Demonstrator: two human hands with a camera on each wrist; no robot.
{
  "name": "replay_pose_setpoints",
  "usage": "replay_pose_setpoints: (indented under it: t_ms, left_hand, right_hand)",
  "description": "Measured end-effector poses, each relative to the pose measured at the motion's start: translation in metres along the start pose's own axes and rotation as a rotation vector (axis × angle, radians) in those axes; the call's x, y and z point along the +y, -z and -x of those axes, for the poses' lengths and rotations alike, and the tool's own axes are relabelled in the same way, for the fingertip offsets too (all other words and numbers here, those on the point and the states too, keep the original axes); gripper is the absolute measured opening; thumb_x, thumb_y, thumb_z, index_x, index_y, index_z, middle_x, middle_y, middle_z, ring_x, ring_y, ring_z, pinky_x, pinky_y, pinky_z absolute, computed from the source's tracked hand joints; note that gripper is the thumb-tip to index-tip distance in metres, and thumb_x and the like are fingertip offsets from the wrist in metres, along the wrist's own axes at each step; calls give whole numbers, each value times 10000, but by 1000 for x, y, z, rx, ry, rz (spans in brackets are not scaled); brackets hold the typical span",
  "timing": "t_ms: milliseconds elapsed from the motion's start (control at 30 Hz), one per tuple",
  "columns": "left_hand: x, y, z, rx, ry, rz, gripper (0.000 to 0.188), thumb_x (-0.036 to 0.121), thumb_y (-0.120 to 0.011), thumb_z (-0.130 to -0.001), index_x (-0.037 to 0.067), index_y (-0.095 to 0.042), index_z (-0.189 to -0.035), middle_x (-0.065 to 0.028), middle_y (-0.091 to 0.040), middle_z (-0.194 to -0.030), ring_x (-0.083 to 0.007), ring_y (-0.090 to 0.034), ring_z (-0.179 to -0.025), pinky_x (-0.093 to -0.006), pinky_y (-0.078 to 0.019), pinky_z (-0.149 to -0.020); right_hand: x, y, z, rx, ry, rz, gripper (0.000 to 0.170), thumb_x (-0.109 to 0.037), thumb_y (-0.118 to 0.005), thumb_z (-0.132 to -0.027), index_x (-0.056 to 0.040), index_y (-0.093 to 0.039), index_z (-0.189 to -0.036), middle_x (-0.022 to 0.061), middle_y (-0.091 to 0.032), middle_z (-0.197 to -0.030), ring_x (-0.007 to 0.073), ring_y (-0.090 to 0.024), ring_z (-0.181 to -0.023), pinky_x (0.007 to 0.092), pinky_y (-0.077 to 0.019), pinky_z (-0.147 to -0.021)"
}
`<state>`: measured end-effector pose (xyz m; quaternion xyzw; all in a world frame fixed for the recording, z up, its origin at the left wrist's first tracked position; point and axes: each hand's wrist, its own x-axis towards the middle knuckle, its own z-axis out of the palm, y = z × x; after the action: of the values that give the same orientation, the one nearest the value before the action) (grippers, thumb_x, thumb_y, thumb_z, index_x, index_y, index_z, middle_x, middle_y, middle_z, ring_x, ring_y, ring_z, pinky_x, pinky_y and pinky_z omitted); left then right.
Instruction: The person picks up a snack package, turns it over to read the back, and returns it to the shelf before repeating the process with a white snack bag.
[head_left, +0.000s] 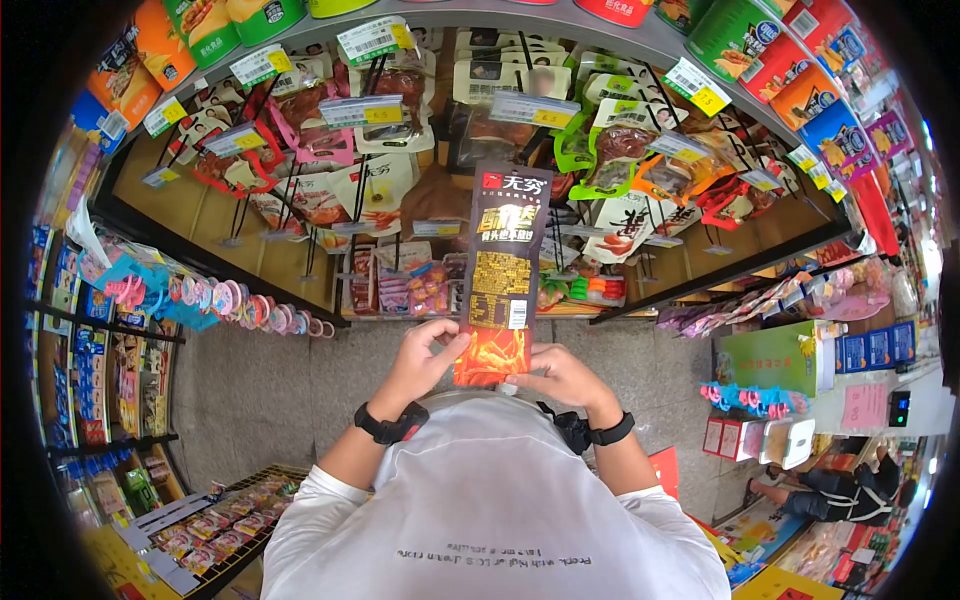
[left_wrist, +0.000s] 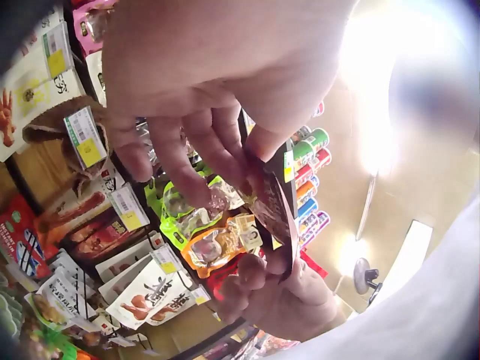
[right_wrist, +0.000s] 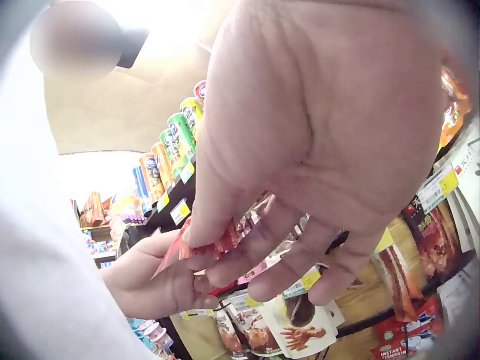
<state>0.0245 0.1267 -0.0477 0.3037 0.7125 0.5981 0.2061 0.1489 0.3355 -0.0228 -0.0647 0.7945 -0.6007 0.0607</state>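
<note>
A long dark snack packet (head_left: 503, 270) with gold print and a red-orange lower end is held upright in front of the white shirt. The left hand (head_left: 428, 358) pinches its lower left edge, thumb on the printed face. At the lower right corner the right hand (head_left: 565, 380) grips it, thumb in front. In the left wrist view the packet (left_wrist: 271, 202) appears nearly edge-on between the left hand (left_wrist: 217, 97) and the other hand. The right wrist view shows the right hand (right_wrist: 315, 135) with its thumb on the packet's red end (right_wrist: 206, 244).
Hanging snack bags (head_left: 620, 140) and price tags fill the rack ahead, below a shelf of canned snacks (head_left: 735, 40). Hair ties (head_left: 245, 305) hang at left. Boxes (head_left: 770, 360) stand at right, and another person (head_left: 840, 495) is at the lower right.
</note>
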Motion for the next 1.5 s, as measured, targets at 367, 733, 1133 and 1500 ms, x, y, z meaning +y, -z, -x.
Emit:
replay_pose_setpoints:
  t_ms: [367, 733, 1133, 1500]
  left_hand:
    - [-6, -1, 1, 43, -11, -5, 178, 147, -653, -841, -16, -583, -840, -39, -583, -743, -120, -515, -710, -271, -436, -685]
    - [4, 0, 2, 46, 0, 20, 133, 109, -611, -868, -9, -564, -828, -9, -577, -757, -78, -507, -729, -248, -432, -694]
    - [-1, 0, 3, 55, -21, -44, 147, 124, -613, -867, -6, -563, -821, -12, -565, -735, -80, -491, -702, -243, -421, -669]
    - [0, -1, 2, 51, -10, -47, 174, 145, -609, -871, -7, -549, -810, -21, -546, -718, -90, -482, -700, -251, -415, -667]
  right_hand:
    - [-2, -3, -4, -4, 10, 41, 226, -124, -671, -824, -15, -661, -1022, 166, -655, -1009, 301, -636, -902, 353, -487, -793]
    - [0, -4, -4, -2, 3, 56, 236, -133, -667, -828, -14, -654, -1031, 162, -653, -1019, 301, -636, -918, 352, -488, -801]
    - [0, -6, -3, 22, 13, 75, 209, -102, -674, -817, -8, -666, -1003, 150, -661, -1003, 285, -638, -908, 343, -484, -789]
    - [1, -5, -2, 21, 16, 94, 233, -134, -672, -823, -12, -655, -1021, 163, -651, -1027, 312, -631, -933, 360, -486, -808]
